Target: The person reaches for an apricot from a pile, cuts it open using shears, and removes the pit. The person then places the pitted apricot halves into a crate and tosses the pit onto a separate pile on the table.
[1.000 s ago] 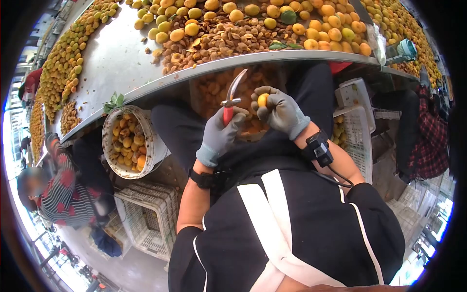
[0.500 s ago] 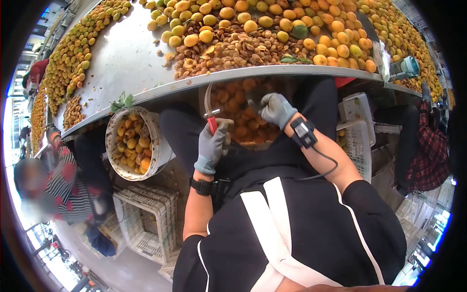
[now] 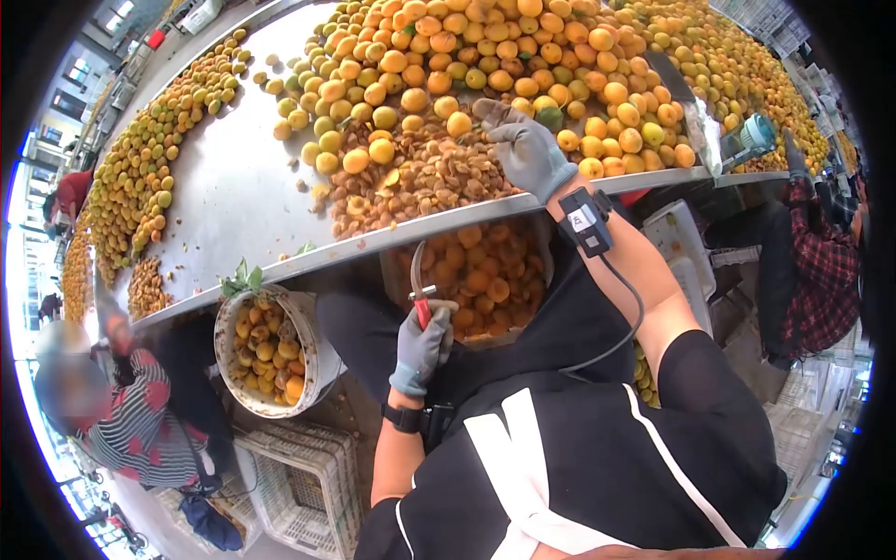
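Observation:
My left hand (image 3: 420, 353), in a grey glove, is closed around the red handle of a curved knife (image 3: 417, 271), its blade pointing up. Just beyond the blade, between my knees, stands a container of apricot halves (image 3: 497, 289). My right hand (image 3: 528, 151), also gloved, is stretched over the metal table with its fingers extended at the edge of the apricot pile (image 3: 448, 47). I see nothing held in it, though its palm side is hidden. Below and left of its fingertips lies a heap of brown apricot pits (image 3: 420, 177).
A white bucket (image 3: 317, 350) of darker apricots stands left of my legs, near an upturned-looking plastic crate (image 3: 308, 499). A teal-lidded bottle (image 3: 754, 135) sits at the table's right. Co-workers sit on both sides, one in a striped top (image 3: 135, 425), another in a plaid shirt (image 3: 821, 271).
My right hand has moved from above the container, up and forward over the table to the apricots. My left hand still grips the knife. The view has tilted toward the table.

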Demonstrator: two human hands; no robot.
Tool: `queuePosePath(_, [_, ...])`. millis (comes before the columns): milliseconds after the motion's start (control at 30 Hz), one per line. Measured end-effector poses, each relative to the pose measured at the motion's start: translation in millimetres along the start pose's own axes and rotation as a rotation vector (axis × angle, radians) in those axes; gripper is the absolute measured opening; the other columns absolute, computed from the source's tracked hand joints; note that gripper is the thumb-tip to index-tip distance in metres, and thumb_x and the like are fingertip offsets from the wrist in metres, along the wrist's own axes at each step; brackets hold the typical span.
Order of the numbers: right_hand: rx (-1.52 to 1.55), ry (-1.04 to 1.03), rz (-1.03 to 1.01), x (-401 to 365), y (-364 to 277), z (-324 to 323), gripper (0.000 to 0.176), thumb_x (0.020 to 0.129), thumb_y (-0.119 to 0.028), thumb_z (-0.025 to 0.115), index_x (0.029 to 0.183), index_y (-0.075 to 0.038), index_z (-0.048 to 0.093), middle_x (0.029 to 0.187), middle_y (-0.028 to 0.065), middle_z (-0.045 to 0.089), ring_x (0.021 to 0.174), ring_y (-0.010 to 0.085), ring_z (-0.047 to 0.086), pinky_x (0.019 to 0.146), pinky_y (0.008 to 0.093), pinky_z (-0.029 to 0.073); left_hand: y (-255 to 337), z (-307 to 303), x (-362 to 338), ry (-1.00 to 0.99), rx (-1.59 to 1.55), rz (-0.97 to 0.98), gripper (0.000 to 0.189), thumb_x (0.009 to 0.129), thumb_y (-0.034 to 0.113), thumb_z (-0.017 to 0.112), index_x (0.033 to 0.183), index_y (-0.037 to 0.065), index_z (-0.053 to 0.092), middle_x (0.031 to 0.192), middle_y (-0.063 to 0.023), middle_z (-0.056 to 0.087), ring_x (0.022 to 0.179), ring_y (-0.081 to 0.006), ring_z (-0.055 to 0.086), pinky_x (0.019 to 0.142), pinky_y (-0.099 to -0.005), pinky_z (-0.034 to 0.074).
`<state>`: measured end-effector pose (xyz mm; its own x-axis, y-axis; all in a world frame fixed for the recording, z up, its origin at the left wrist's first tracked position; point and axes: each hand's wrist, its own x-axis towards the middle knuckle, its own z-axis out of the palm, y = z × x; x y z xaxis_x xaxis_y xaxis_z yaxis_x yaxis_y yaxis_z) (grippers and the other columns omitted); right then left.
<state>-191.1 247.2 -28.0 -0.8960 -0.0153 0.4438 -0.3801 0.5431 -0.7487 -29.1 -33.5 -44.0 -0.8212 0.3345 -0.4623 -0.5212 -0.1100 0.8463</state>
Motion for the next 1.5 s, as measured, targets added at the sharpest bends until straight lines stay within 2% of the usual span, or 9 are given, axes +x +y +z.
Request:
queuePosePath(33, [-0.003, 0.004, -0.005, 10, 3, -2, 0.036, 0.086, 0.01, 0.045, 0.119, -0.003, 0.056, 0.117, 0.0061, 0.061, 0.115, 0.019, 0.057, 0.093, 0.0293, 0.047, -1, -1, 1, -0.002, -0.022, -0.005, 0.019, 0.097, 0.021, 0.055, 0.103, 0.004, 0.06, 0.057, 0.0015, 0.048, 0.041, -0.0054, 0.038, 0.038, -0.0202, 0.028])
queuePosePath(100, [1.243, 0.182, 0.627, 33, 10, -5, 0.036, 0.086, 0.006, 0.05, 0.119, -0.005, 0.057, 0.114, 0.0052, 0.063, 0.108, 0.017, 0.059, 0.09, 0.0273, 0.047, -1, -1, 0, 0.01, -0.006, -0.024, 0.019, 0.097, 0.021, 0.055, 0.104, 0.004, 0.06, 0.057, 0.0017, 0.048, 0.041, -0.0053, 0.038, 0.038, -0.0201, 0.029])
queuePosePath(133, [1.243, 0.183, 0.62, 43, 20, -7, 0.036, 0.086, 0.006, 0.05, 0.119, -0.005, 0.057, 0.114, 0.0052, 0.063, 0.108, 0.017, 0.059, 0.09, 0.0273, 0.047, 0, 0, 0, 0.026, 0.006, -0.051, 0.019, 0.097, 0.021, 0.056, 0.104, 0.004, 0.061, 0.057, 0.0019, 0.048, 0.041, -0.0053, 0.038, 0.038, -0.02, 0.029])
queuePosePath(267, [0.646, 0.149, 0.67, 82, 57, -15, 0.032, 0.087, -0.003, 0.056, 0.118, -0.007, 0.059, 0.106, 0.0034, 0.066, 0.092, 0.0127, 0.061, 0.077, 0.025, 0.047, -1, -3, 7, -0.022, 0.005, -0.098, 0.018, 0.096, 0.02, 0.057, 0.104, 0.004, 0.061, 0.059, 0.0024, 0.049, 0.043, -0.005, 0.04, 0.038, -0.0202, 0.031])
queuePosePath(600, [-0.523, -0.659, 0.198, 134, 46, 30, 0.042, 0.081, -0.02, 0.068, 0.121, -0.014, 0.059, 0.121, 0.0134, 0.056, 0.109, 0.0306, 0.058, 0.094, 0.0368, 0.045, 6, -6, 17, -0.013, 0.04, -0.208, 0.021, 0.094, 0.023, 0.06, 0.105, 0.006, 0.062, 0.063, 0.0023, 0.05, 0.046, -0.005, 0.042, 0.04, -0.0193, 0.034])
queuePosePath(767, [-0.518, -0.622, 0.356, 124, 44, 35, 0.038, 0.084, -0.023, 0.065, 0.12, -0.015, 0.055, 0.128, 0.0144, 0.052, 0.113, 0.0339, 0.055, 0.098, 0.0393, 0.043, 3, -9, 21, -0.057, 0.061, -0.192, 0.021, 0.094, 0.024, 0.061, 0.105, 0.006, 0.062, 0.063, 0.0024, 0.05, 0.046, -0.005, 0.043, 0.041, -0.0197, 0.034])
queuePosePath(1033, [-0.868, -0.489, 0.079, 106, 24, 21, 0.029, 0.079, -0.02, 0.064, 0.108, -0.018, 0.063, 0.117, 0.0079, 0.06, 0.113, 0.0274, 0.055, 0.094, 0.0386, 0.044, -5, -9, 17, -0.08, 0.038, -0.149, 0.019, 0.094, 0.022, 0.06, 0.105, 0.006, 0.061, 0.063, 0.0027, 0.051, 0.047, -0.005, 0.043, 0.042, -0.0198, 0.034])
queuePosePath(1333, [-0.657, -0.304, -0.027, 142, 47, 86, 0.04, 0.081, -0.018, 0.062, 0.121, -0.017, 0.059, 0.125, 0.0072, 0.057, 0.111, 0.0325, 0.056, 0.095, 0.043, 0.043, -11, -7, 21, -0.083, 0.038, -0.11, 0.02, 0.094, 0.021, 0.061, 0.105, 0.005, 0.062, 0.066, 0.0048, 0.051, 0.047, -0.0034, 0.042, 0.044, -0.0192, 0.033])
queuePosePath(1500, [-0.878, -0.575, 0.055, 161, 40, 99, 0.046, 0.081, -0.014, 0.06, 0.127, -0.015, 0.053, 0.124, 0.0176, 0.056, 0.105, 0.0343, 0.06, 0.089, 0.0433, 0.048, -6, -11, 20, -0.095, -0.004, -0.173, 0.021, 0.094, 0.023, 0.061, 0.105, 0.005, 0.062, 0.067, 0.005, 0.051, 0.047, -0.0033, 0.041, 0.043, -0.0193, 0.032])
